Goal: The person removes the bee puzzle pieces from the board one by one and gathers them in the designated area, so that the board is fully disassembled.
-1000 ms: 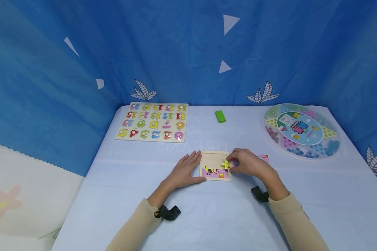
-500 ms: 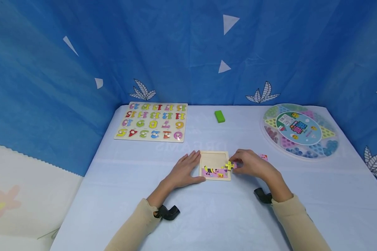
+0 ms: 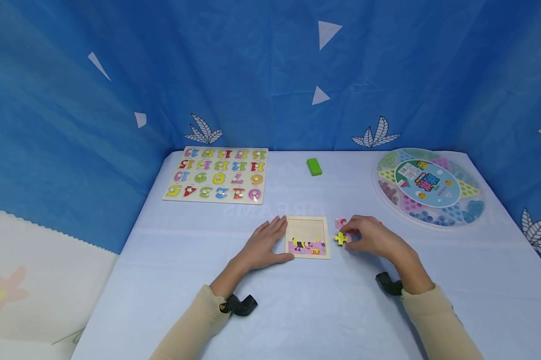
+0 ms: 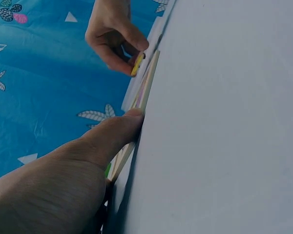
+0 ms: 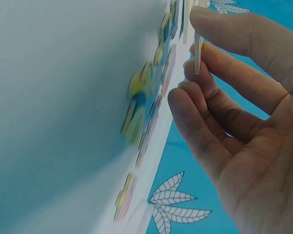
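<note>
The small wooden puzzle tray (image 3: 290, 223) lies flat in the head view, a pink strip with a bee and a pot along its near side. My left hand (image 3: 266, 244) rests along its left edge, fingers extended, thumb at the near corner. In the left wrist view that thumb (image 4: 122, 127) lies against the tray's edge. My right hand (image 3: 375, 238), just right of the tray, pinches a yellow jigsaw piece (image 3: 341, 239) between thumb and fingers. From the right wrist, the jigsaw piece (image 5: 197, 59) shows edge-on. A pink jigsaw piece (image 3: 340, 222) lies just beyond that hand.
Several loose jigsaw pieces (image 5: 127, 195) lie on the table in the right wrist view, some blurred. A number puzzle board (image 3: 216, 197) stands at the back left, a green block (image 3: 314, 167) at the back centre. A round bead case (image 3: 428, 187) lies at the back right.
My right hand has drawn back to the right with the yellow jigsaw piece, from over the tray to beside it. A pink piece beyond it has come into sight. The left hand stays put.
</note>
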Tool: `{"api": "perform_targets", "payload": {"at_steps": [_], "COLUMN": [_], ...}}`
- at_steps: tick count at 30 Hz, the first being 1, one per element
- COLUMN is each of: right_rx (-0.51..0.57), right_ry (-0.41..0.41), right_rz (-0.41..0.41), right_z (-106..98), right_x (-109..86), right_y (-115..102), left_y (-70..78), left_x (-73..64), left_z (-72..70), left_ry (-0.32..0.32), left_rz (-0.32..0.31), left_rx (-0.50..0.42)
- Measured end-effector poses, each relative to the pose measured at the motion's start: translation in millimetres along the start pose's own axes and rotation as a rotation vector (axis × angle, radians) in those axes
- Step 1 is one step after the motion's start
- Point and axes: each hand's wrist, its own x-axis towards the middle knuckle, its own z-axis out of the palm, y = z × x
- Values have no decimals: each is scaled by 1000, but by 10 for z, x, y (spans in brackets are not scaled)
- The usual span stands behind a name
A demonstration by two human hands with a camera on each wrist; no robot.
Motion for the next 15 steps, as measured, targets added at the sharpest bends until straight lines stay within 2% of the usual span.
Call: {"api": "perform_targets", "payload": {"at_steps": [15], "right_rx": [4], "right_ry": [45], "right_rz": [-7], "right_z": [-53], "right_x": [-147], "right_y": [214], "left_y": [-6], "left_x": [5], "left_z": [14], "left_ry": [8], "left_rz": [4], "left_rx": [14]}}
